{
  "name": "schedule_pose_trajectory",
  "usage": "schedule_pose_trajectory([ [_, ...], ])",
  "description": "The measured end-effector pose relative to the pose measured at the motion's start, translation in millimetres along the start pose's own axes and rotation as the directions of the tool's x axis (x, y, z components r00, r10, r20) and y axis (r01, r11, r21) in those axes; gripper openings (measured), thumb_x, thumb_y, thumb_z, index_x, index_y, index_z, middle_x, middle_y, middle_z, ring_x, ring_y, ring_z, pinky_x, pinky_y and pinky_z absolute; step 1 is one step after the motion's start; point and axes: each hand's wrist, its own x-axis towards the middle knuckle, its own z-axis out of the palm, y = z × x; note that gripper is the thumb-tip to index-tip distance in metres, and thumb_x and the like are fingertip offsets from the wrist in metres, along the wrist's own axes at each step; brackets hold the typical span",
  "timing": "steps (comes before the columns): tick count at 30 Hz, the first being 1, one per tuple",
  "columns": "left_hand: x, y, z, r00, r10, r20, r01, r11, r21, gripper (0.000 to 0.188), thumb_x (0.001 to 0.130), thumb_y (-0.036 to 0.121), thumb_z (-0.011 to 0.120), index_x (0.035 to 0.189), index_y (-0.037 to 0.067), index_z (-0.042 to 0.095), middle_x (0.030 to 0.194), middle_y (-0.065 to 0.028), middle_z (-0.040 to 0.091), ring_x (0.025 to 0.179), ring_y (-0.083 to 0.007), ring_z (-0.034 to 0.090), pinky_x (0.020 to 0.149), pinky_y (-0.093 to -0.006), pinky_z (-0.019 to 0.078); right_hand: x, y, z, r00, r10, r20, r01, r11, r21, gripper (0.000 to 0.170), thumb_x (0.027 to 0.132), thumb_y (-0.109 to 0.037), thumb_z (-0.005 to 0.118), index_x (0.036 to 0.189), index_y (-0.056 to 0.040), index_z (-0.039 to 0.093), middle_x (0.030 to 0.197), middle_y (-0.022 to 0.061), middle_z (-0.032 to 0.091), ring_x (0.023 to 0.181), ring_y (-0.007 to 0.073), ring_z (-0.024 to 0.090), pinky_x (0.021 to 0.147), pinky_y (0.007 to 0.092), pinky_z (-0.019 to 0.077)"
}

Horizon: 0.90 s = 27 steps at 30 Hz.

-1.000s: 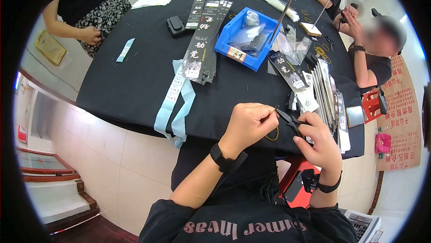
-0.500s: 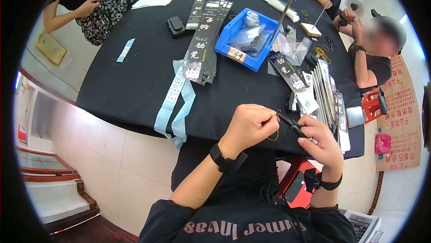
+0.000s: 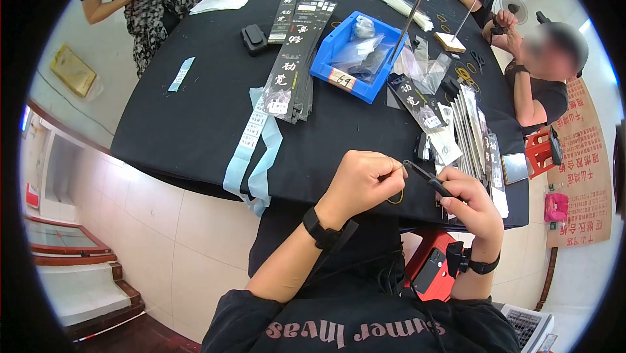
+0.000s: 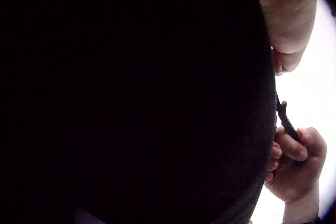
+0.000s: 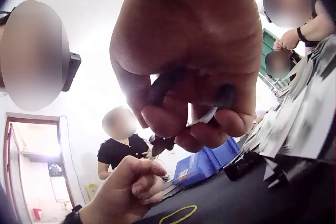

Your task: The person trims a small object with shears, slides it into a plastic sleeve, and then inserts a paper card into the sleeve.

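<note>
My left hand [image 3: 366, 180] has its fingers curled in and pinches a tiny dark wire-like piece [image 3: 405, 165] at the fingertips, too small to make out. My right hand [image 3: 475, 206] grips the black handles of a pair of pliers [image 3: 427, 177]. Their tapered nose points left, right at the piece by the left fingertips. Both handles show under the right palm [image 5: 189, 40] in the right wrist view. Dark cloth fills most of the left wrist view, with the pliers [image 4: 286, 120] visible at its right edge.
A yellow rubber band [image 5: 178, 214] lies below the hands. On the black-covered table are a blue bin [image 3: 326, 74] holding plastic bags, stacked black printed sleeves [image 3: 292, 69], a blue label strip [image 3: 242, 154] over the edge, a pile of packets [image 3: 471, 138] and a phone [image 3: 514, 168].
My right hand has shifted slightly right and down, and the pliers have turned to a narrower side view. My left hand stays nearly still. The person standing at the left has moved.
</note>
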Motion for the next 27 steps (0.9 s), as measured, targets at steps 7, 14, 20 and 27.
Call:
schedule_pose_trajectory([
  [7, 0, 3, -3, 0.987, -0.158, 0.01, 0.158, 0.987, -0.012, 0.011, 0.08, 0.004, 0.065, 0.08, -0.002, 0.075, 0.066, -0.0098, 0.07, 0.054, -0.0096, 0.062, 0.052, -0.024, 0.047, -11, -2, -13, 0.999, -0.05, 0.02, 0.05, 0.999, -0.009, 0.015, 0.082, -0.009, 0.063, 0.08, 0.0046, 0.057, 0.091, 0.0121, 0.056, 0.079, 0.0232, 0.052, 0.071, 0.0337, 0.0408],
  [14, 0, 3, -3, 0.976, -0.219, 0.022, 0.219, 0.976, -0.009, 0.016, 0.084, 0.006, 0.062, 0.082, -0.002, 0.075, 0.063, -0.0081, 0.068, 0.054, -0.0081, 0.063, 0.051, -0.0229, 0.0473, -20, 14, -106, 0.91, -0.032, -0.413, -0.11, 0.943, -0.315, 0.014, 0.091, -0.008, 0.059, 0.084, 0.0024, 0.066, 0.102, 0.0083, 0.059, 0.096, 0.0155, 0.056, 0.085, 0.028, 0.0411],
  [20, -2, 2, -2, 0.965, -0.263, 0.014, 0.264, 0.962, -0.073, 0.014, 0.083, 0.005, 0.064, 0.08, -0.004, 0.074, 0.067, -0.0098, 0.07, 0.052, -0.0068, 0.057, 0.049, -0.0238, 0.0434, 27, 113, -208, 0.758, 0.163, -0.631, -0.472, 0.806, -0.358, 0.029, 0.091, -0.024, 0.063, 0.087, 0.0019, 0.076, 0.081, 0.0106, 0.074, 0.076, 0.0183, 0.066, 0.073, 0.0326, 0.05],
  [27, -3, 5, -3, 0.952, -0.305, 0.025, 0.305, 0.94, -0.154, 0.017, 0.087, 0.001, 0.06, 0.078, -0.007, 0.072, 0.073, -0.0083, 0.073, 0.053, -0.0031, 0.055, 0.048, -0.0199, 0.0424, 77, 224, -243, 0.713, 0.286, -0.64, -0.676, 0.521, -0.521, 0.027, 0.076, -0.026, 0.068, 0.074, -0.0007, 0.076, 0.069, 0.0216, 0.068, 0.069, 0.0345, 0.069, 0.069, 0.041, 0.0529],
])
